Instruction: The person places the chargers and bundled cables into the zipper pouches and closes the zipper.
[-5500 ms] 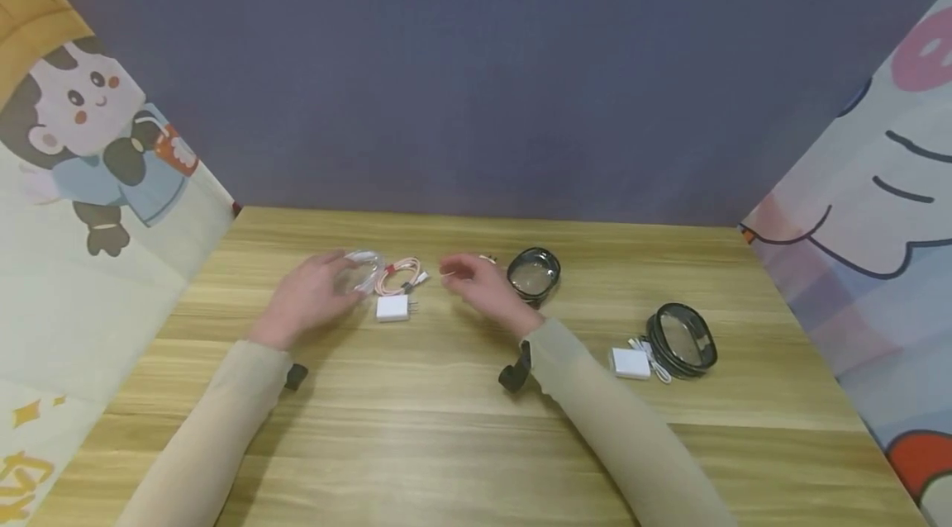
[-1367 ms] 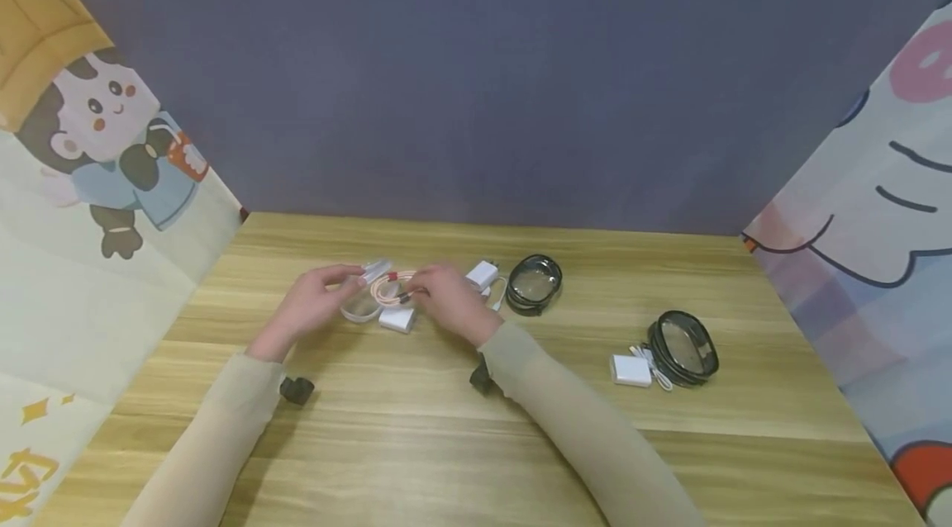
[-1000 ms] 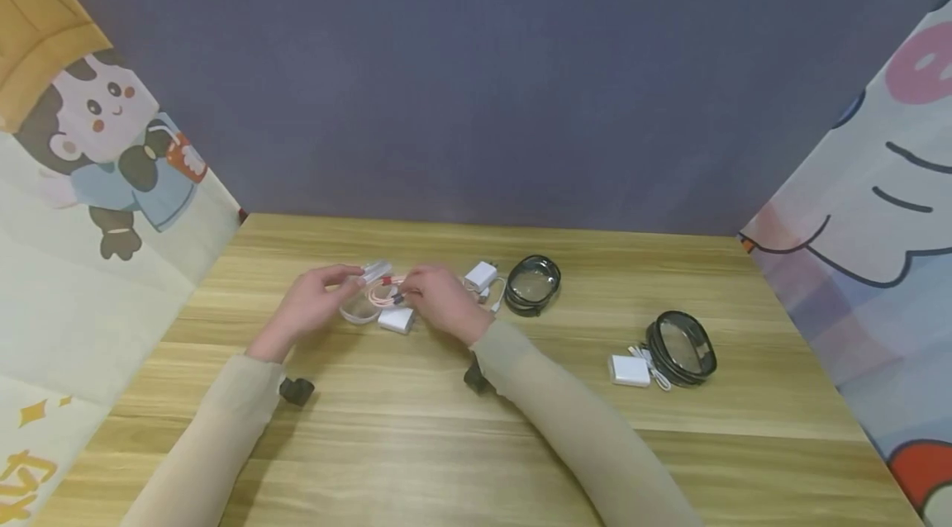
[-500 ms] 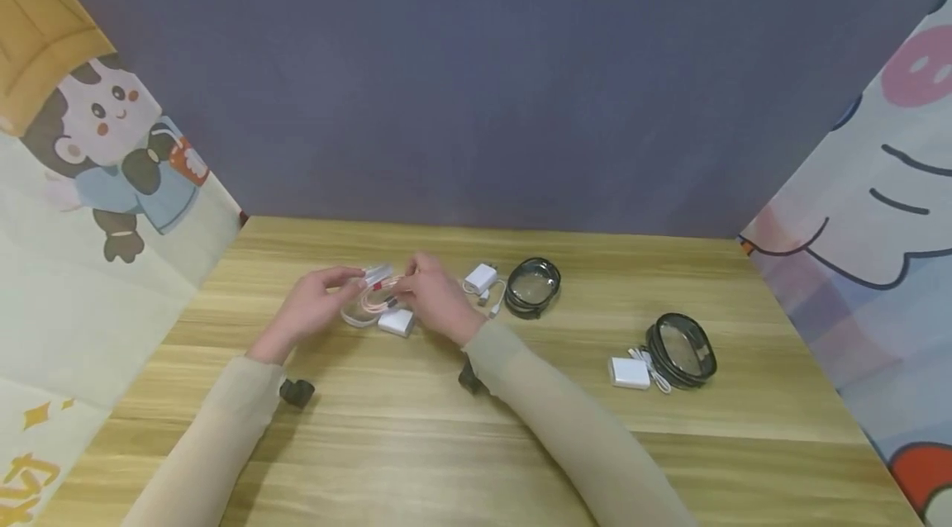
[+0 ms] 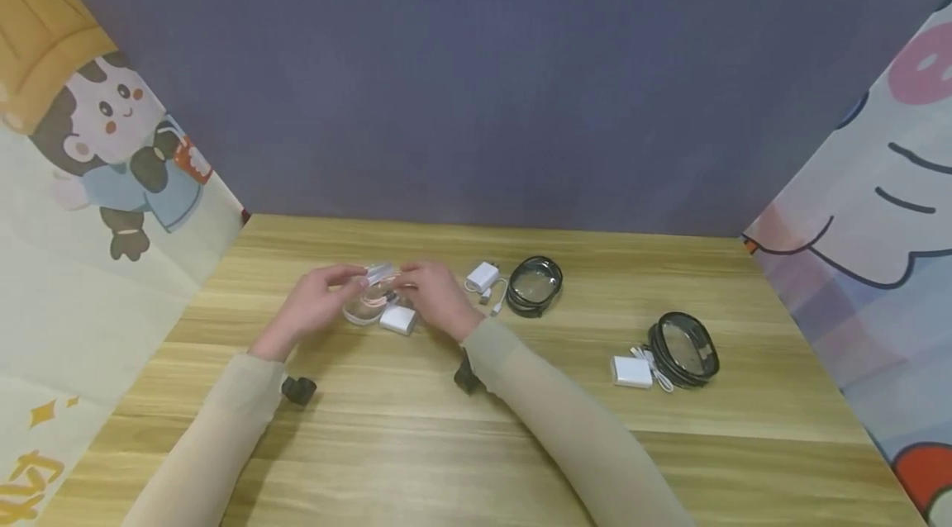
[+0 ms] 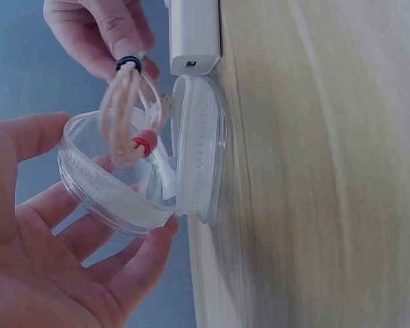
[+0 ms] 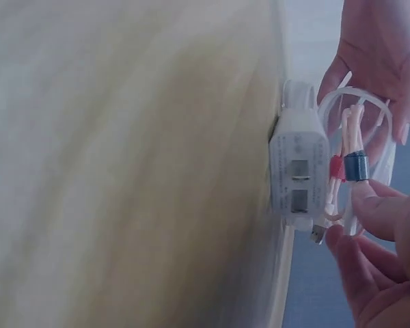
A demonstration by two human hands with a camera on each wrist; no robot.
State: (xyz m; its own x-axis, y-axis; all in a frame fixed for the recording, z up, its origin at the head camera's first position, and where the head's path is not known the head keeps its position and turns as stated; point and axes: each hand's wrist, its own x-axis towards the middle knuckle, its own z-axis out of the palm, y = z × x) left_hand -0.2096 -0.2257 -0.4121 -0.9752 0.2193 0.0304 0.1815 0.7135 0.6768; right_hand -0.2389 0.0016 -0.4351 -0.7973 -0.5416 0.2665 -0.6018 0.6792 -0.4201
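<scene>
My left hand (image 5: 316, 300) grips the raised half of a clear zippered case (image 6: 99, 188), thumb and fingers on its rim. The case stands spread apart on the table, its other half (image 6: 201, 150) resting on the wood. Between thumb and fingers, my right hand (image 5: 439, 296) pinches a coiled pale pink charging cable (image 6: 126, 109) by its dark tie. A red tie (image 6: 145, 142) also binds the coil, which hangs at the case's mouth. Right beside the case lies a white charger plug (image 5: 398, 320), its two prongs showing in the right wrist view.
To the right lie a second white plug (image 5: 482, 276), a white cable (image 5: 497, 296) and a black-rimmed clear case (image 5: 535, 283). Further right are a third plug (image 5: 631, 372) and a larger black-rimmed case (image 5: 683, 349). A grey-blue panel (image 5: 476, 97) borders the table's back.
Since the oldest frame, my right hand has taken the pink cable off the table and my left has taken hold of the clear case. Over the last second the cable has moved left into its mouth.
</scene>
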